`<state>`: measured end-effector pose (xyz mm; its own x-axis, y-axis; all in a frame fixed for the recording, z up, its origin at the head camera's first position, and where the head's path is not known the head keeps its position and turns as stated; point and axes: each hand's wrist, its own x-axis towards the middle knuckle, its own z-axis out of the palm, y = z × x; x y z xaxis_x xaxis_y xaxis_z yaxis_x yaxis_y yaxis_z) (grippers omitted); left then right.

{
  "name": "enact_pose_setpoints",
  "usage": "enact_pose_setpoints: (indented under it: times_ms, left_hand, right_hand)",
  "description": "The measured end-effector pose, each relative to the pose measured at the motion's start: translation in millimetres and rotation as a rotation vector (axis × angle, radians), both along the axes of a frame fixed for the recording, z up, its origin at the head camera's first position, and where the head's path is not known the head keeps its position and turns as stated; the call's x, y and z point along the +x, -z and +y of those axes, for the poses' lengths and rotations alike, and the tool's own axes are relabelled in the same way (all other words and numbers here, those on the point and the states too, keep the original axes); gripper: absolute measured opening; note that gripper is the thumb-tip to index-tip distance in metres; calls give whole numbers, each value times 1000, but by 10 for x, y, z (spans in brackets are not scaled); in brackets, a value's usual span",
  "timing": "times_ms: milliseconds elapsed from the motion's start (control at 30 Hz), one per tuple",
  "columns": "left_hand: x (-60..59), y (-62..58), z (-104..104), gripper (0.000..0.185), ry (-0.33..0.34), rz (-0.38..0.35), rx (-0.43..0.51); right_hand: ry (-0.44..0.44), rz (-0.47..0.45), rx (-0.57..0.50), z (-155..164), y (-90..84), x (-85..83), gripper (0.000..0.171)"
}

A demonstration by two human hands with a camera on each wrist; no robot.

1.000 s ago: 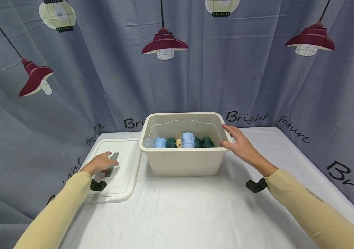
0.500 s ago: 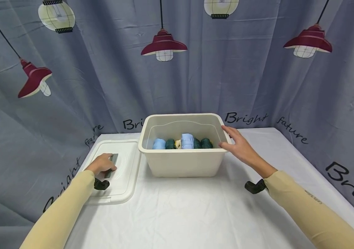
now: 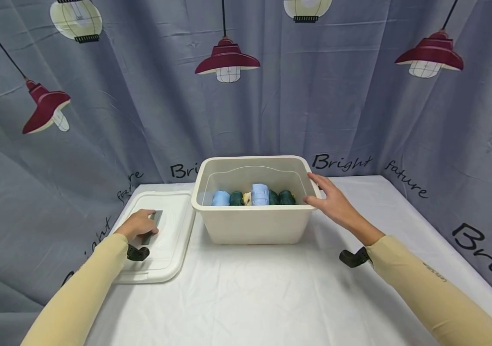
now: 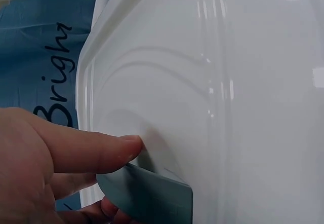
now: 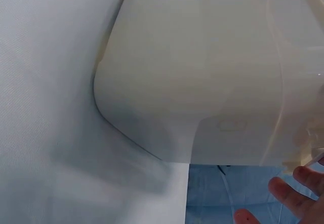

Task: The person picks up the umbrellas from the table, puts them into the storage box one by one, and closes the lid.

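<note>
Lamp-print curtain behind, white worktop [image 3: 272, 288] below; little has shifted. Left hand [image 3: 138, 226] still pinches the lid [image 3: 172, 230] handle [image 4: 152, 193]; right hand [image 3: 332, 202] stays flat-fingered against the bin [image 3: 254, 226] rim.

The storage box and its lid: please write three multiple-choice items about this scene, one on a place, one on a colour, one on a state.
1. Where does the lid lie?
A. on the box
B. flat on the table, on the left-hand side of the box
C. against the curtain

2. Which colours show among the rolled cloths in the box?
A. light blue and dark green
B. red and orange
C. black only

3. What does the left hand do?
A. hangs free above the table
B. presses the box wall
C. grips the grey handle of the lid

Answers:
1 B: the head view shows the lid flat on the white table beside the open box.
2 A: blue and green rolls show over the rim.
3 C: the wrist view shows thumb and fingers around the handle, while the right hand rests on the box rim.
</note>
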<state>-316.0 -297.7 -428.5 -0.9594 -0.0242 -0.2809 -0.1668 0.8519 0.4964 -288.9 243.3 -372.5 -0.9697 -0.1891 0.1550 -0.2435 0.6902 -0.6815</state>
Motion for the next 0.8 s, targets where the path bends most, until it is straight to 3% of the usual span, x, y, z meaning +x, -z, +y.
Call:
enact_pose_setpoints:
  times_ms: [167, 467, 800]
  left_hand:
    - [2, -172, 10, 80, 10, 2, -24]
    - [-68, -632, 20, 81, 55, 51, -56]
    - [-115, -1027, 62, 79, 115, 79, -101]
  right_hand:
    - [1, 0, 3, -8, -4, -2, 81]
    - [9, 6, 19, 10, 7, -2, 81]
    - [8, 10, 17, 12, 10, -5, 80]
